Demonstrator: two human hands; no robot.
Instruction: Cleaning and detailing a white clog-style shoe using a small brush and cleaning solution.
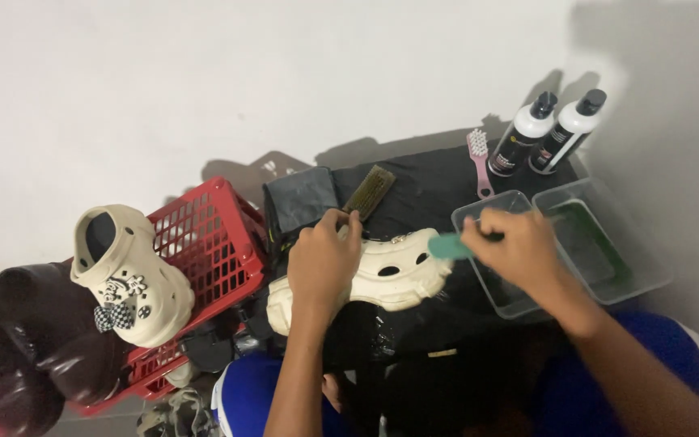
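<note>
Two hands on the job, both closed on something. Left hand [323,257] clamps a cream clog [370,279] from above, fingers wrapped over its upper near the heel end, shoe lying across the black-covered lap area between blue-clad knees [246,388]. Right hand [519,252] grips a teal brush [450,246], its head touching the clog's toe end, just right of the left-hand grip. Directly under and right of the right hand: two clear plastic tubs side by side, near tub [497,283] partly hidden by the hand, far tub [608,247] with a green tint inside; contents cannot be told for certain. Left of the left-hand grip: red plastic basket [204,235] tilted, a second cream clog [127,279] with charms resting on its edge, dark brown shoes [34,340] further left. Just beyond the left hand's fingers: an olive flat brush [370,191] and a dark folded cloth [301,198], both on the black surface. Beyond the right hand: a pink toothbrush-type brush [479,162], then two white bottles with dark caps [550,129] against the white wall [285,81], touching each other.
</note>
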